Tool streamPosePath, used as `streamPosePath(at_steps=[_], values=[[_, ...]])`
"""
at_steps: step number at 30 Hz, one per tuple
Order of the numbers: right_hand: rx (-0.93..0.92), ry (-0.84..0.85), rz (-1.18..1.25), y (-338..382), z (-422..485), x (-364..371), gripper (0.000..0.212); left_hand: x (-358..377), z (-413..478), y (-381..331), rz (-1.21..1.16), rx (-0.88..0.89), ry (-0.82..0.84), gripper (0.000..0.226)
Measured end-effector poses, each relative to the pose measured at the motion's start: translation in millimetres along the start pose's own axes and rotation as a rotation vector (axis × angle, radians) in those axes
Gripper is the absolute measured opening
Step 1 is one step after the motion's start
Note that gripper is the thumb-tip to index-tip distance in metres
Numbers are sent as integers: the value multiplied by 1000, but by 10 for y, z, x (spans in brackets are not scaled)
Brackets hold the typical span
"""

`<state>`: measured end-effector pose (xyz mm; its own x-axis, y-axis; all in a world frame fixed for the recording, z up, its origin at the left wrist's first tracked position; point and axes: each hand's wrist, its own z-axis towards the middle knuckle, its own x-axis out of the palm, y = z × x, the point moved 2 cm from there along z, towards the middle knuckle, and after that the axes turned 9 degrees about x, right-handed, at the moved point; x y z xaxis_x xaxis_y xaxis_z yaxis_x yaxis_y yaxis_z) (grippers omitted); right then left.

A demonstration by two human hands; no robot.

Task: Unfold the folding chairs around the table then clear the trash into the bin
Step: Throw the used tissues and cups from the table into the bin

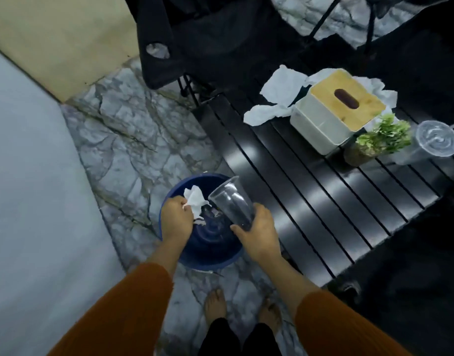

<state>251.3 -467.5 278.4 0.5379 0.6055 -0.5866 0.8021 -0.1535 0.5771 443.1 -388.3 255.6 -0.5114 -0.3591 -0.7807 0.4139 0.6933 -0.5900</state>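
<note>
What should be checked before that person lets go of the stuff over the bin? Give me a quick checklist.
1. Left hand pinches the crumpled tissue: ok.
2. Right hand has a grip round the clear cup: ok.
3. Both held above the blue bin: ok.
4. Cup empty of liquid: cannot tell.
5. Table cleared of trash: not ok; loose tissues and a lidded cup lie there.

Long rust-orange sleeves (123, 312) stop short of the wrists; black trouser legs (220, 337) end above two bare feet (215, 304).
</note>
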Motion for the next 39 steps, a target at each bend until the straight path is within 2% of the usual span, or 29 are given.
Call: streamPosePath(at_steps=[4,6,8,11,15,17,23,27,34,39], values=[[103,78,-99,-43,-7,332,81,85,-155,297,12,-101,50,25],[140,172,-172,-24,15,414,97,166,-163,409,19,-111,138,27],[140,223,-231,-13,43,470,100,218,-153,492,36,-137,263,36],[111,238,-253,43,25,470,86,211,-162,551,45,-197,397,50],[53,202,-234,248,9,315,56,81,-35,493,51,-164,368,49],[40,160,-202,386,38,192,47,-46,103,354,32,-114,324,42],[46,-49,-75,816,321,-311,39,-391,719,-347,-42,63,254,32],[80,-200,45,1012,681,-609,41,-423,1230,-893,-72,209,257,37],[115,-354,172,1115,1503,-833,47,52,1997,-1735,-72,480,241,36],[148,-417,247,1154,2008,-825,62,627,2431,-2161,-98,587,318,43]])
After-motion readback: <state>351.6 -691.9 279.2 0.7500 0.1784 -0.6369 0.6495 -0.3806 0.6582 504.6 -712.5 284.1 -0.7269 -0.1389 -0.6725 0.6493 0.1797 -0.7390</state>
